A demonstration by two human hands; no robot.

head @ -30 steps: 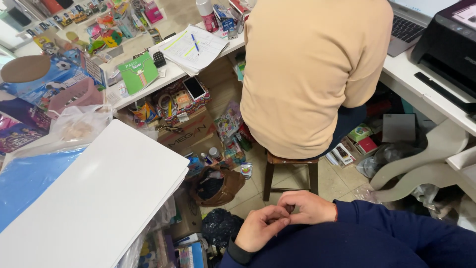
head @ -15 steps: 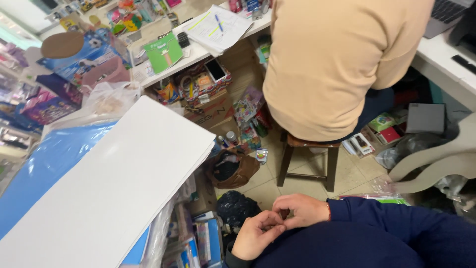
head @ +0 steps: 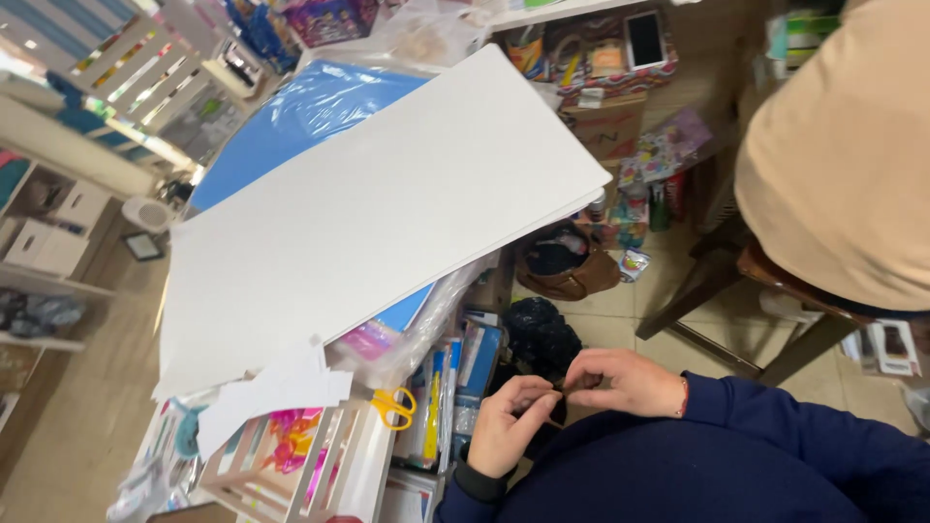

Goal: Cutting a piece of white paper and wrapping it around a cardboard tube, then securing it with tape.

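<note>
Down low, the left hand [head: 509,426] and right hand [head: 620,381] meet fingertip to fingertip, pinching something too small to identify above the navy lap, just beside yellow-handled scissors [head: 392,407] and under the large white foam board [head: 378,208].

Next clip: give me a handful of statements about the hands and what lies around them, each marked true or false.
1. The left hand and right hand meet at the fingertips. True.
2. The white boards lie on the floor. False: they rest on top of the stacked goods, over blue sheets.
3. Yellow-handled scissors lie below the boards' near edge. True.
4. The right hand holds the scissors. False: the scissors lie apart from both hands, to the left.
5. A person in a beige top sits on a wooden stool. True.
6. The brown bag sits on the stool. False: it is on the floor beside it.
</note>
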